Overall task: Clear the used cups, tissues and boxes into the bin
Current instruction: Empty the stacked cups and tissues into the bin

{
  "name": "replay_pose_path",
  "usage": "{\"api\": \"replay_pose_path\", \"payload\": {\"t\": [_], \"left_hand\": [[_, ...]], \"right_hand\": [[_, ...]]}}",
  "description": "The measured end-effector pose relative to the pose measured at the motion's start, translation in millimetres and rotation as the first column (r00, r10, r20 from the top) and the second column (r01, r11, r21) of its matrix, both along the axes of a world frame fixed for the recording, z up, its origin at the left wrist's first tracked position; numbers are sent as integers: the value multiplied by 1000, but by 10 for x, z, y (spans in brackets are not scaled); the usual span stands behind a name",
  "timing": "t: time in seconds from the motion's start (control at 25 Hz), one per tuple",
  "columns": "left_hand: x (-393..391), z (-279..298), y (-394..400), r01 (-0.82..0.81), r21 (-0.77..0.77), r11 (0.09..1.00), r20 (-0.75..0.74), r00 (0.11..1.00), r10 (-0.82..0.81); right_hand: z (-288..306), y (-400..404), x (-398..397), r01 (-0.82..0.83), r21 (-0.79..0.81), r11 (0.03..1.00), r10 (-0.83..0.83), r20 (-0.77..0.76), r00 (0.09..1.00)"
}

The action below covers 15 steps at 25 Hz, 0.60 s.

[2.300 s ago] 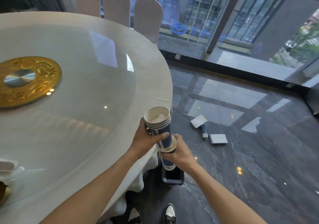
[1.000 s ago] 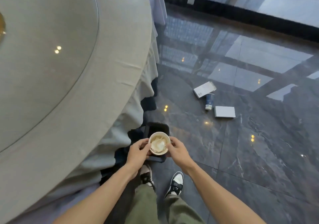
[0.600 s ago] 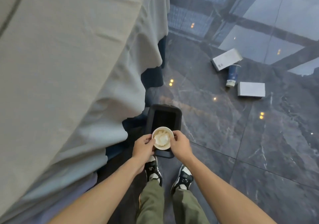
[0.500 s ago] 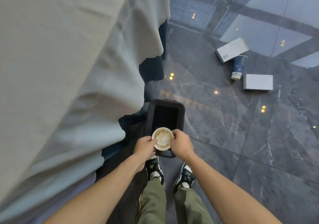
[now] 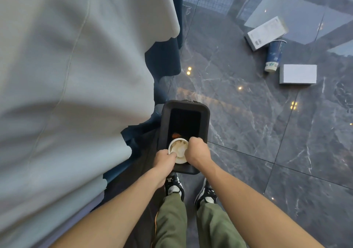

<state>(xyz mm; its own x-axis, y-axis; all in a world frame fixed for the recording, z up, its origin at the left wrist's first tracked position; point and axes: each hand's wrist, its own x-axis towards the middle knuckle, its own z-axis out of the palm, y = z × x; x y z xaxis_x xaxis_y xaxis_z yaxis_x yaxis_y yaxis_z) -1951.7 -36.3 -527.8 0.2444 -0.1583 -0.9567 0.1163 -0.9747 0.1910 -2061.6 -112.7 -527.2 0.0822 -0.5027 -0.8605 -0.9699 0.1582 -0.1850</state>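
Observation:
A stack of paper cups [image 5: 178, 150] with crumpled tissue in the top one hangs over the near end of a black rectangular bin [image 5: 204, 120] on the floor. My left hand [image 5: 164, 158] grips the stack's left side and my right hand [image 5: 196, 151] grips its right side. On the floor at the far right lie a blue paper cup [image 5: 274, 55] on its side and two white boxes, one [image 5: 266, 32] beyond the cup and one [image 5: 298, 73] beside it.
The grey tablecloth [image 5: 72, 75] of a large table fills the left, hanging close to the bin. My shoes [image 5: 173, 185] stand just behind the bin on a dark polished marble floor [image 5: 257, 133]. Something orange lies inside the bin.
I have looked down from the tabletop and brought the cup stack from table height to just over the bin's near end. Both hands still hold it.

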Motion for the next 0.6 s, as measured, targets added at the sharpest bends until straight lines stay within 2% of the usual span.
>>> {"api": "replay_pose_path", "payload": {"t": [0.16,0.36,0.48,0.6], "left_hand": [[-25,4,-17,-4,41,999,-67,998,7],[27,197,-34,93,-8,996,-3,996,-93],[59,541,-138,179,-31,983,34,984,-178],[-20,1217,-440,325,-89,942,94,944,-317]], "right_hand": [[-84,8,-5,-48,113,992,46,16,999],[94,-34,-109,4,129,992,-12,58,998],[450,-185,-287,36,114,993,-48,106,993],[1043,-497,-549,56,53,997,-63,148,987]]}}
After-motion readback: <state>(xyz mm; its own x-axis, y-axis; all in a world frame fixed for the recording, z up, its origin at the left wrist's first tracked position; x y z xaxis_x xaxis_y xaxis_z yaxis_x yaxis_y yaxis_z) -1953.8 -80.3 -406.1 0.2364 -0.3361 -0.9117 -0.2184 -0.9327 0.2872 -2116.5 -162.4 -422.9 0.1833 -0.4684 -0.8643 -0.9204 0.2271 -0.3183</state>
